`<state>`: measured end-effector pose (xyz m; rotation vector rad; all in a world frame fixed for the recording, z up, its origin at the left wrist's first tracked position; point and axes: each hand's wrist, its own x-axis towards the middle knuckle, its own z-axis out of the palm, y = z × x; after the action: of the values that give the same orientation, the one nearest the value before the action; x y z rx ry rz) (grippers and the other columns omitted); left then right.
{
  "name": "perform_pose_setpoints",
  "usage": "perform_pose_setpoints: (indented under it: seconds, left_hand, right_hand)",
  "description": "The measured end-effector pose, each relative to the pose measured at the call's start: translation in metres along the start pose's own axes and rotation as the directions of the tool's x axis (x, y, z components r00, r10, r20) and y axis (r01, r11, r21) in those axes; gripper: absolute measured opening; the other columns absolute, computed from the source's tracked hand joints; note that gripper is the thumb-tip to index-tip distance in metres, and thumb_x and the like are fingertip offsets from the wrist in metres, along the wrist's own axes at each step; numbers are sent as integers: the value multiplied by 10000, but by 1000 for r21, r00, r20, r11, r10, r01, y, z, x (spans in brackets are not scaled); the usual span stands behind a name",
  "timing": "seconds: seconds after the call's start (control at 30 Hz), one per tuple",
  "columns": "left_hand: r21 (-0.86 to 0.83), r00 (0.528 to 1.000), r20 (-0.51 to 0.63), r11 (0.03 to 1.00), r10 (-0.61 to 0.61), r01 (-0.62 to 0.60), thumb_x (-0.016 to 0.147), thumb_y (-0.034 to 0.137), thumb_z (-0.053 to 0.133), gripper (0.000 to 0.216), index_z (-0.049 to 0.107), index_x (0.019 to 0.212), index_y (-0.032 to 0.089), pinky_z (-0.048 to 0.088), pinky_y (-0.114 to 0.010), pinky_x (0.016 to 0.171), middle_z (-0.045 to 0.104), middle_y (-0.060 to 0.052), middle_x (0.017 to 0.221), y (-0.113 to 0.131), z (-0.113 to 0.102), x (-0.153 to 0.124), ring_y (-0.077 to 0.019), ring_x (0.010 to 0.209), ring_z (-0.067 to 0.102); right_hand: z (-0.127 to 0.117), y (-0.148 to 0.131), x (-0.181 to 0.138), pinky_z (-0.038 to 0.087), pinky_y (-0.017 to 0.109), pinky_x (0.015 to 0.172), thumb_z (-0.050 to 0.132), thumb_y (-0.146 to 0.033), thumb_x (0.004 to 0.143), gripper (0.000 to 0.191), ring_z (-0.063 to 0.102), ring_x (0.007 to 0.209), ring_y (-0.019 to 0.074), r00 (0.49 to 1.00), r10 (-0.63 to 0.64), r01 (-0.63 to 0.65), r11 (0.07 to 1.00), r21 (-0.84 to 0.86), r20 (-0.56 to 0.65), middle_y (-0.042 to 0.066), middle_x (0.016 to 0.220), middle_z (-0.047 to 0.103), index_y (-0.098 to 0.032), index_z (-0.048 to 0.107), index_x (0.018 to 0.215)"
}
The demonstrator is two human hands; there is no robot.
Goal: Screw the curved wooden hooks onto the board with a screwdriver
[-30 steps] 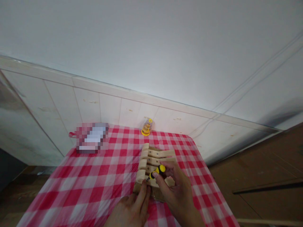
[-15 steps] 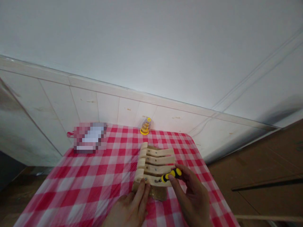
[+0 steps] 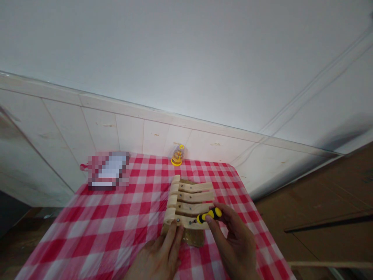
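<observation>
Plainly, a slatted wooden piece (image 3: 190,196) lies on the table (image 3: 128,221), over a checked cloth, with a brownish block (image 3: 195,238) under it. The left hand (image 3: 159,254) has its fingers stretched out, tips resting at the near left corner of the wooden piece, and grips nothing that shows. The right hand (image 3: 237,243), at the wooden piece's near right side, is pinched closed around a yellow-and-black screwdriver (image 3: 207,216). Its tip seems to meet a screw in the nearest slat, though it's too small to be certain. Beyond the wooden piece stands a yellow-capped container (image 3: 176,156).
</observation>
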<state>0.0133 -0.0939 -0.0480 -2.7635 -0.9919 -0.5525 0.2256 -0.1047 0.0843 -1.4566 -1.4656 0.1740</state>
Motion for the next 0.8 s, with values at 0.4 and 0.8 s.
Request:
perform_pose_setpoints:
  seconds: [0.4,0.8]
  left_hand:
    - [-24,970,81,973,231,-229,995,184,543,452,570,1434,75,673,-357,740,682,-207,1375,-8,-39,11,-252,938,768]
    - [80,952,94,951,291,-299,986,134,542,283,658,1244,122,645,-386,756,646,-213,1413,-4,-48,14,-286,1055,727]
  right_hand:
    - [-4,-4,-2,674,265,868,659,-181,951,352,808,1010,192,990,-120,121,993,-2,75,40,1144,818,-314,699,1274]
    - [-3,-1,20,649,320,774,710,-176,880,226,793,853,216,948,-188,177,982,64,256,38,950,806,-245,687,1094]
